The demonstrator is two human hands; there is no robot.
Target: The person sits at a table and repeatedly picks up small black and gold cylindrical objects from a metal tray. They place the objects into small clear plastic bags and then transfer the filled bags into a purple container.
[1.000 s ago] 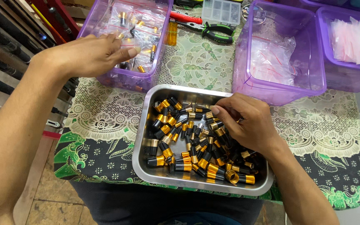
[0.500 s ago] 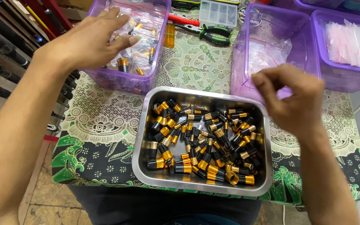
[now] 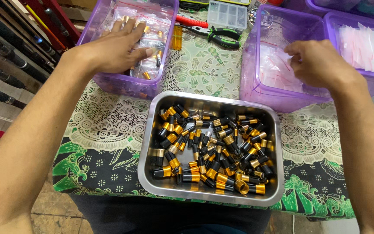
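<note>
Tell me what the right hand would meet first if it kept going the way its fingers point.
The right hand reaches into the middle purple bin; going on, it would likely meet the clear zip bags inside, though depth is unclear.

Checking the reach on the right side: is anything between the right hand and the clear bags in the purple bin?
Nothing visible: the right hand is already inside the bin, just over the bags.
</note>
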